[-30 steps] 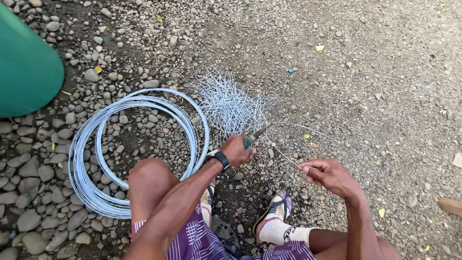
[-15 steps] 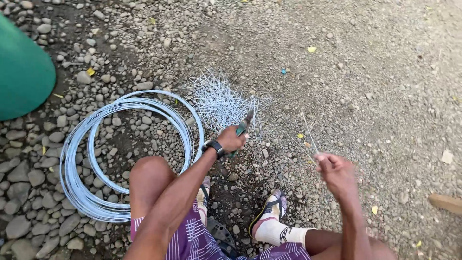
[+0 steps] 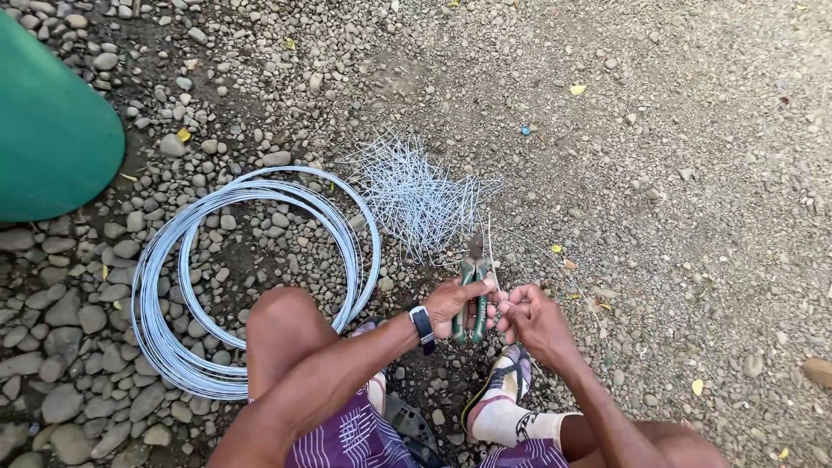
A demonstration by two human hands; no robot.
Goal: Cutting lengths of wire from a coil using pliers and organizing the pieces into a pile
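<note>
One wire coil, one heap of cut pieces, one pair of pliers.

Coil lies left on gravel, heap beside it; left hand grips green-handled pliers, right hand pinches one thin wire at them.
</note>
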